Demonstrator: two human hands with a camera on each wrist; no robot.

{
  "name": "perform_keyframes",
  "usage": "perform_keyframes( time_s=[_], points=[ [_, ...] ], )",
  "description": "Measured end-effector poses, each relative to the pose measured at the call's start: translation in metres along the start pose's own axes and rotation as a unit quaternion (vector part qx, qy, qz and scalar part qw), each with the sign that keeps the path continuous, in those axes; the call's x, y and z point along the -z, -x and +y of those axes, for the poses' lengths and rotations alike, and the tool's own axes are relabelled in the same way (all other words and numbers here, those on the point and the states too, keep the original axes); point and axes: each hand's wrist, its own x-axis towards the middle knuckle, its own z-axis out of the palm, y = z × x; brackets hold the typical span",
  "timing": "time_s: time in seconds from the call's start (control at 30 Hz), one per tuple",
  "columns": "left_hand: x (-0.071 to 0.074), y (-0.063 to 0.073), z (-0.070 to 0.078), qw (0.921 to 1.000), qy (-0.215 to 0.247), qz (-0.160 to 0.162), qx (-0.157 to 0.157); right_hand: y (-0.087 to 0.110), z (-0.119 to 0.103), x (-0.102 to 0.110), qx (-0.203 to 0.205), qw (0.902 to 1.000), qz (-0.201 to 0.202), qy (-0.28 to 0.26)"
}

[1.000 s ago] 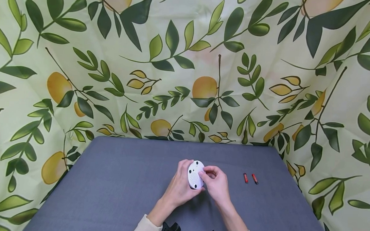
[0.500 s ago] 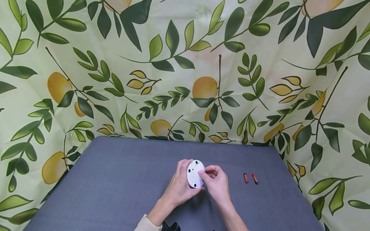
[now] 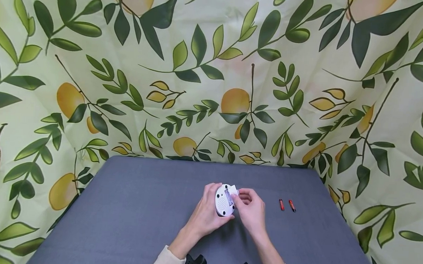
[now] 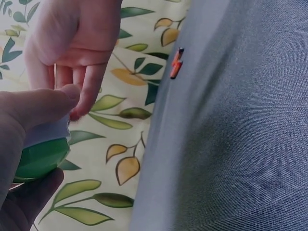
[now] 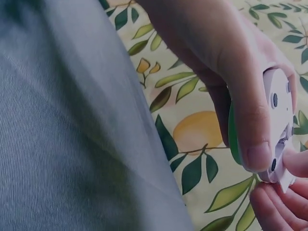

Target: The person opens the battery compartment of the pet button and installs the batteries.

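Note:
My left hand [image 3: 205, 215] grips a round white device [image 3: 223, 205] with its underside turned up. That face has several black rubber feet, a patch of small holes and an uncovered battery compartment [image 3: 229, 196]. A green body [image 4: 43, 159] shows beneath the white base in the left wrist view. Between thumb and fingers, my right hand [image 3: 252, 212] pinches a small white battery cover [image 3: 233, 190] at the compartment's upper right edge. Whether the cover still touches the base is hard to tell. In the right wrist view, my left thumb lies across the white base [image 5: 276, 86].
Two red batteries with black ends, the left one [image 3: 281, 204] and the right one [image 3: 292, 206], lie right of my hands on the grey cloth-covered table [image 3: 142, 199]. A leaf-and-fruit patterned cloth [image 3: 199, 85] hangs behind and at both sides.
The battery cover has come up from the device's underside, exposing the compartment. My right hand has shifted slightly right with it; my left hand keeps its hold.

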Motion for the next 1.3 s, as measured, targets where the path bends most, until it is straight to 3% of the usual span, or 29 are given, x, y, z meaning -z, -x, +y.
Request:
perform_keyframes(
  time_s=[0.3, 0.6, 0.97, 1.3],
  points=[
    [0.003, 0.000, -0.002, 1.0000, -0.003, 0.002, 0.008, -0.003, 0.002, 0.004, 0.046, 0.9985, 0.021, -0.021],
    [0.005, -0.001, -0.002, 0.9998, 0.006, -0.002, 0.019, -0.017, 0.008, 0.020, 0.107, 0.9931, 0.022, 0.043],
    [0.009, -0.004, -0.001, 0.9996, 0.024, -0.004, 0.015, -0.042, 0.020, 0.030, 0.084, 0.9930, -0.065, 0.051],
    [0.011, -0.003, 0.000, 0.9994, 0.021, -0.012, 0.025, -0.065, 0.044, 0.033, 0.065, 0.9845, -0.134, 0.092]
  ],
)
